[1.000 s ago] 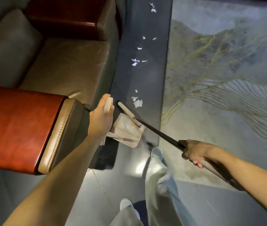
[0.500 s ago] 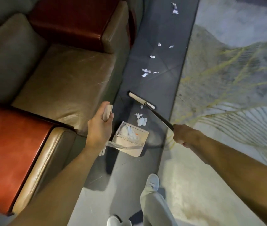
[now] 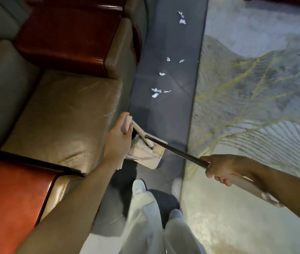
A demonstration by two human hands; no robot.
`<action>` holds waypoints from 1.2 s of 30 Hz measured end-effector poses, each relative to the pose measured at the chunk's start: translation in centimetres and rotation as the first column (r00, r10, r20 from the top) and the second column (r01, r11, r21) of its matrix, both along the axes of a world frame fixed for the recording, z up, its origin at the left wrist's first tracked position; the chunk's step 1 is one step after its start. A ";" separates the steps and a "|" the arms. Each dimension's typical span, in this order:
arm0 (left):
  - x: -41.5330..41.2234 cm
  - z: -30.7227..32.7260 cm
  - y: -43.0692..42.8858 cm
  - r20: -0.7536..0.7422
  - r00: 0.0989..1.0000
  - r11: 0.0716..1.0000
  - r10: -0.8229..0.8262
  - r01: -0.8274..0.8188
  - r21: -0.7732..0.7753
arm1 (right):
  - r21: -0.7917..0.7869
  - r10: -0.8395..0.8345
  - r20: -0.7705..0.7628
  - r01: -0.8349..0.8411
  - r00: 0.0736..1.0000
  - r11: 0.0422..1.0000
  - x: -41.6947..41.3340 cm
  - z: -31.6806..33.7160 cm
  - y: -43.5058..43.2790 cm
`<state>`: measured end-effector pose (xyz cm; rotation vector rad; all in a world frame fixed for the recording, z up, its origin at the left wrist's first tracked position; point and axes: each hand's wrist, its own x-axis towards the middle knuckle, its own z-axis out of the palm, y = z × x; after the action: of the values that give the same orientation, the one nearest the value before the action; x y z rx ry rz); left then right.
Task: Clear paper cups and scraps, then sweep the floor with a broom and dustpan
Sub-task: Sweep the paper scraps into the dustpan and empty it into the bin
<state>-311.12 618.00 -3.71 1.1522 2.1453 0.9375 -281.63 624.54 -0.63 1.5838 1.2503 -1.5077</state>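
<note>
My left hand (image 3: 119, 139) grips the top of the pale dustpan handle (image 3: 126, 123). The beige dustpan (image 3: 150, 158) rests on the dark floor strip beside the sofa. My right hand (image 3: 220, 168) grips the black broom stick (image 3: 178, 153). The broom's cream head (image 3: 142, 133) lies across the dustpan's mouth, over white scraps inside it. Several white paper scraps (image 3: 156, 92) lie on the dark strip ahead, with more scraps (image 3: 182, 17) farther off.
A brown leather sofa seat (image 3: 63, 116) with red wooden armrests (image 3: 8, 195) runs along the left. A pale carpet with yellow lines (image 3: 255, 98) covers the right. My legs in light trousers and white shoes (image 3: 139, 186) stand below the dustpan.
The broom head has swept back from the floor ahead into the dustpan, taking the nearest scraps with it. My right hand has pulled back to the right.
</note>
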 end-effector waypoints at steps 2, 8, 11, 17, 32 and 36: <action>-1.3 0.3 1.9 -0.020 0.999 0.999 -0.038 0.039 0.009 | 0.053 -0.008 -0.007 0.008 1.000 0.999 -1.0 0.6 1.1; -5.0 1.4 8.6 -0.035 0.995 0.996 -0.094 0.094 -0.003 | 0.185 -0.044 -0.024 0.047 0.999 0.982 -4.0 2.4 6.6; -6.3 1.5 12.4 -0.051 0.995 0.997 -0.081 0.081 0.000 | 0.217 -0.020 -0.023 0.024 1.000 0.976 -5.1 2.7 11.0; -8.5 1.0 20.7 -0.022 0.998 0.998 -0.054 0.053 -0.024 | 0.297 0.078 -0.003 -0.073 0.997 0.952 -7.6 2.0 21.5; -9.8 -0.5 43.2 0.021 0.997 0.996 0.076 -0.075 -0.038 | 0.197 0.428 0.082 -0.435 0.900 0.879 -12.5 -5.6 43.0; -9.3 -0.5 46.6 0.030 0.999 0.999 0.034 -0.033 -0.036 | 0.047 0.342 -0.067 -0.340 0.937 0.939 -9.5 -3.0 44.4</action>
<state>-320.40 664.58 -4.24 1.0813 2.1548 0.9221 -291.11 668.92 -3.66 1.2591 1.5115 -1.3370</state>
